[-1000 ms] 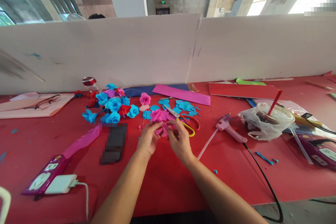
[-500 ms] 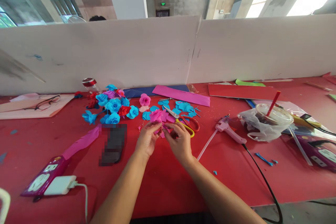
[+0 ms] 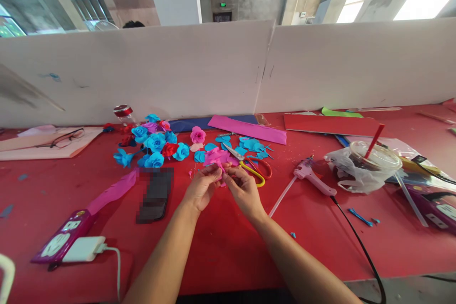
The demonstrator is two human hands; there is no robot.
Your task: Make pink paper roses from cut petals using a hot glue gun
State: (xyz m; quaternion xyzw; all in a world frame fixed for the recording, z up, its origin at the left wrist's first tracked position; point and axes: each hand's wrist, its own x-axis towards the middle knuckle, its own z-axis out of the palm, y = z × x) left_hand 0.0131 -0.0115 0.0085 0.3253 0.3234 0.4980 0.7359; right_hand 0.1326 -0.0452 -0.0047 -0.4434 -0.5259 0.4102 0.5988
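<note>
My left hand (image 3: 204, 186) and my right hand (image 3: 245, 190) meet above the middle of the red table, fingertips pinched on a small pink paper piece (image 3: 221, 171) between them. Just behind lie pink paper petals (image 3: 214, 156), blue paper petals (image 3: 251, 144) and scissors (image 3: 254, 169) with yellow and red handles. To the left stands a bunch of blue, red and purple paper flowers (image 3: 155, 142). A single pink flower (image 3: 197, 135) is beside it. A pink glue gun (image 3: 313, 176) rests right of my right hand.
On the red table (image 3: 228, 256), a phone (image 3: 156, 194), power strip (image 3: 64, 237), glasses (image 3: 67, 137) and jar (image 3: 124, 113) are at left. A bagged cup (image 3: 372, 156) and black cable (image 3: 359, 242) are at right. Behind runs a white partition (image 3: 160, 71).
The fingertips of both hands have come closer together around the pink paper. The whole view has shifted slightly; the other things lie as before.
</note>
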